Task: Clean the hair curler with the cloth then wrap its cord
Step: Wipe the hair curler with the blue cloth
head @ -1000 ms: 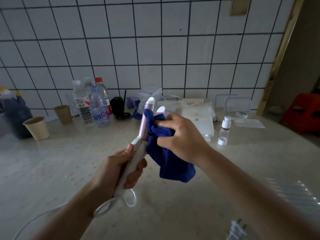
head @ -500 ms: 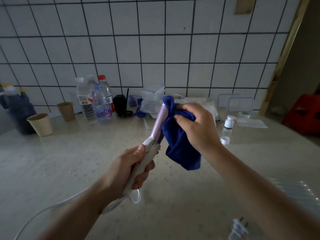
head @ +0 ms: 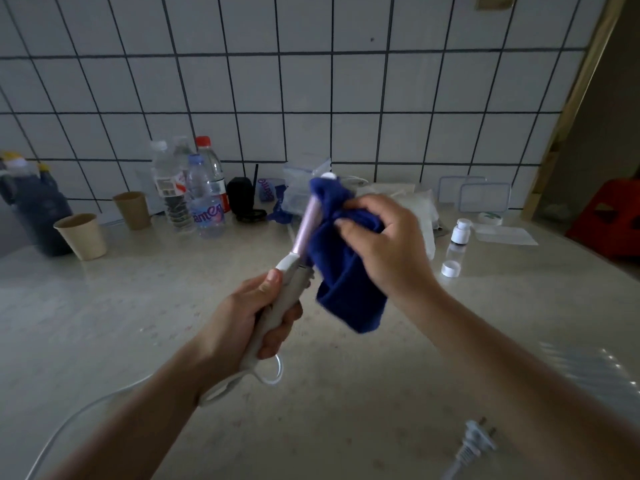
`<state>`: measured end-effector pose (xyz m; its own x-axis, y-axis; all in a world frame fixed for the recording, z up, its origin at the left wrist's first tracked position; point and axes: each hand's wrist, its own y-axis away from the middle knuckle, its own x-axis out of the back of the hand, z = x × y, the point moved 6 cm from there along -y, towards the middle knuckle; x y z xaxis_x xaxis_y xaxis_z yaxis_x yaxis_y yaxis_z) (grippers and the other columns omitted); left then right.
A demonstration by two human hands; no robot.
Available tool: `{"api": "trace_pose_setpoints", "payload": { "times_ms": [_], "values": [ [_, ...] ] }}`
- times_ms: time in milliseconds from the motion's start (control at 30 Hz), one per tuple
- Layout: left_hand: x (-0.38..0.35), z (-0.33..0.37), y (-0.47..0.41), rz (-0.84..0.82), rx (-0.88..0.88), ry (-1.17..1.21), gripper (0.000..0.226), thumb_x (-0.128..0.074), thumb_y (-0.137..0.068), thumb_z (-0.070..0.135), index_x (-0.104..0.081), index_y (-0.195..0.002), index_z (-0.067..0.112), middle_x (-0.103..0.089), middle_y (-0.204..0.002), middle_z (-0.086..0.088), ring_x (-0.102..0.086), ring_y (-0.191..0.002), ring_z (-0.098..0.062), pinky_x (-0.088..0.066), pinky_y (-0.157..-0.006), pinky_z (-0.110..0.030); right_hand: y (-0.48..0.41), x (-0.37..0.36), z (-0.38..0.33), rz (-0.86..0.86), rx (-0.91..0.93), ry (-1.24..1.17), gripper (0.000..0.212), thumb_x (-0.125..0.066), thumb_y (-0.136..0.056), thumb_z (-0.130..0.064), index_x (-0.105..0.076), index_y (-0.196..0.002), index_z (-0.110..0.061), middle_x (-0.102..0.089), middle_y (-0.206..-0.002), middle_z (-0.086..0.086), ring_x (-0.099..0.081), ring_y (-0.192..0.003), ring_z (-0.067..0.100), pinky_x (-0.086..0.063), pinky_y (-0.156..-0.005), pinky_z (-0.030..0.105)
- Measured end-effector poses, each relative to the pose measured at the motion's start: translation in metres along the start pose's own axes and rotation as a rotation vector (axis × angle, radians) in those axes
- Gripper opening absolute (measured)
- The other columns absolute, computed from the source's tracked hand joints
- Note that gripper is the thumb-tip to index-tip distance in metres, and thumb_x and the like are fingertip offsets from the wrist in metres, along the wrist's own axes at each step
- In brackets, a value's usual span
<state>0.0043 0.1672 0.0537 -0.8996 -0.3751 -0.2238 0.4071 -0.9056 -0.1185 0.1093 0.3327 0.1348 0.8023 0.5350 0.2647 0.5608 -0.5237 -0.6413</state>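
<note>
I see the hair curler [head: 300,251] held up above the table [head: 346,393], tilted with its tip far and to the right. My left hand [head: 249,317] has a tight grip on its white handle. My right hand [head: 384,247] squeezes the blue cloth [head: 343,289] around the pink barrel — only the white tip pokes out on top. The cord [head: 104,403] loops under the handle and runs off to the near left. Its plug [head: 479,439] lies on the table, near and to the right. Far left stand two paper cups [head: 83,237] and some water bottles [head: 204,199] — all by the tiled wall [head: 311,81].
</note>
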Motion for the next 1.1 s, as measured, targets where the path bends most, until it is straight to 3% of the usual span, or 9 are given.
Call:
{"api": "trace_pose_setpoints", "payload": {
  "times_ms": [133, 267, 367, 500, 633, 700, 833, 1000, 1100],
  "values": [
    [-0.009, -0.003, 0.001, -0.021, 0.004, -0.080, 0.049, -0.045, -0.101, 0.045, -0.060, -0.120, 0.003, -0.057, -0.079, -0.012, -0.042, -0.047, -0.013, -0.038, -0.038, -0.024, -0.008, 0.020, 0.002, 0.061, -0.023, -0.033, 0.018, -0.079, -0.088, -0.015, -0.075, -0.093, -0.031, -0.073, -0.094, -0.005, -0.068, -0.084, 0.005, -0.050, -0.076, 0.012],
    [0.000, 0.002, 0.000, 0.044, -0.012, -0.061, 0.045, -0.044, -0.098, 0.045, -0.054, -0.101, 0.001, -0.059, -0.069, -0.008, -0.041, -0.043, -0.013, -0.035, -0.037, -0.022, 0.012, -0.019, 0.007, -0.148, -0.053, -0.058, 0.011, -0.081, -0.087, -0.014, -0.079, -0.094, -0.022, -0.072, -0.092, -0.003, -0.068, -0.084, 0.008, -0.051, -0.080, 0.021],
    [0.005, 0.002, -0.001, 0.042, -0.011, -0.056, 0.044, -0.040, -0.100, 0.044, -0.050, -0.097, 0.002, -0.059, -0.061, -0.002, -0.041, -0.040, -0.011, -0.036, -0.036, -0.022, 0.016, -0.027, 0.004, -0.199, -0.009, -0.089, 0.013, -0.080, -0.087, -0.015, -0.079, -0.097, -0.024, -0.072, -0.096, -0.005, -0.070, -0.093, 0.010, -0.054, -0.088, 0.023],
    [0.005, 0.000, -0.003, 0.044, 0.031, 0.002, 0.043, -0.044, -0.098, 0.045, -0.053, -0.097, 0.003, -0.058, -0.066, -0.007, -0.040, -0.041, -0.011, -0.036, -0.036, -0.020, 0.015, -0.025, 0.003, -0.165, 0.025, 0.039, 0.020, -0.076, -0.089, -0.023, -0.074, -0.108, -0.029, -0.072, -0.105, -0.009, -0.070, -0.099, 0.010, -0.057, -0.092, 0.038],
    [0.001, 0.002, -0.001, 0.015, 0.035, -0.022, 0.043, -0.044, -0.099, 0.043, -0.062, -0.107, 0.004, -0.056, -0.074, -0.012, -0.039, -0.044, -0.013, -0.037, -0.036, -0.022, 0.005, -0.010, 0.001, -0.046, 0.031, 0.114, 0.025, -0.071, -0.096, -0.018, -0.072, -0.122, -0.021, -0.073, -0.108, -0.002, -0.069, -0.098, 0.012, -0.055, -0.088, 0.028],
    [-0.001, 0.001, -0.001, 0.013, 0.037, -0.048, 0.049, -0.044, -0.098, 0.043, -0.059, -0.117, 0.000, -0.055, -0.075, -0.012, -0.038, -0.044, -0.013, -0.036, -0.036, -0.022, -0.003, 0.002, 0.002, -0.043, 0.014, 0.150, 0.031, -0.068, -0.098, -0.019, -0.072, -0.128, -0.025, -0.073, -0.111, -0.002, -0.069, -0.102, 0.012, -0.053, -0.091, 0.026],
    [-0.001, 0.002, -0.001, 0.004, 0.058, -0.031, 0.054, -0.044, -0.098, 0.043, -0.055, -0.123, -0.004, -0.053, -0.075, -0.012, -0.037, -0.043, -0.013, -0.035, -0.036, -0.021, -0.005, 0.000, 0.007, -0.143, -0.038, 0.178, 0.044, -0.063, -0.097, -0.031, -0.063, -0.141, -0.035, -0.069, -0.124, 0.001, -0.065, -0.114, 0.016, -0.051, -0.104, 0.036],
    [-0.001, 0.005, 0.001, -0.001, 0.059, -0.018, 0.054, -0.041, -0.102, 0.041, -0.052, -0.126, -0.006, -0.054, -0.075, -0.010, -0.037, -0.045, -0.012, -0.034, -0.037, -0.022, -0.006, -0.003, 0.006, -0.207, -0.087, 0.170, 0.058, -0.060, -0.093, -0.042, -0.049, -0.149, -0.049, -0.067, -0.128, -0.004, -0.064, -0.117, 0.013, -0.050, -0.104, 0.033],
    [0.000, 0.004, 0.002, 0.019, 0.055, -0.072, 0.052, -0.045, -0.100, 0.043, -0.055, -0.122, -0.003, -0.055, -0.076, -0.010, -0.037, -0.047, -0.014, -0.034, -0.038, -0.024, -0.004, -0.003, 0.005, -0.331, -0.122, 0.184, 0.066, -0.068, -0.085, -0.041, -0.048, -0.146, -0.055, -0.074, -0.115, -0.017, -0.070, -0.104, 0.006, -0.058, -0.096, 0.035]
  ]
}}
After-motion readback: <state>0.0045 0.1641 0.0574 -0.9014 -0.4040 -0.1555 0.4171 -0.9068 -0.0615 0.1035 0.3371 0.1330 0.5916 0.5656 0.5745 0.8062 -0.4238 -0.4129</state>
